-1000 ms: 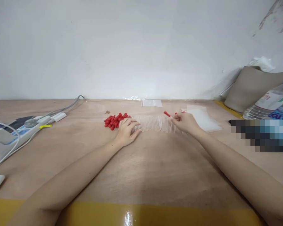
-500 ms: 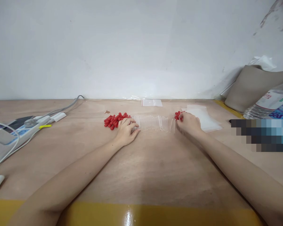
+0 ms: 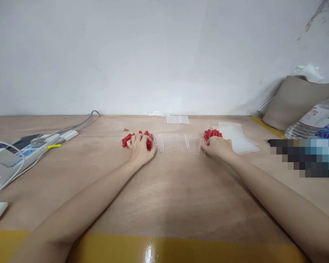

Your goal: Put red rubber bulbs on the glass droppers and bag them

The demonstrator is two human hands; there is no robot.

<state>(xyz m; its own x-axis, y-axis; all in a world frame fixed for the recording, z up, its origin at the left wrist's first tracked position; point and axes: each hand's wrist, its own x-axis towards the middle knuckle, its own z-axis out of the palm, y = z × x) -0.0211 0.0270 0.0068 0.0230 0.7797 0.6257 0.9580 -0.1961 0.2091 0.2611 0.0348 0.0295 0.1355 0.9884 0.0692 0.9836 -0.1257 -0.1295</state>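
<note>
Tubes point(image 3: 175, 143), clear and slim, lie side by side on the table point(image 3: 164, 193) between the left hand point(image 3: 140, 149) and the right hand point(image 3: 220, 147). The left arches over a red pile point(image 3: 126, 140); the right bends before a red cluster point(image 3: 211, 134). Whether either grip is closed on anything, I cannot tell.

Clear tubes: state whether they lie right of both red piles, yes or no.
No, the clear tubes lie between the left red pile and right red pile.

Pwr strip point(image 3: 27, 151) w/ grey cord point(image 3: 71, 126) on L, wtr bottle point(image 3: 314, 118) far R.
</note>
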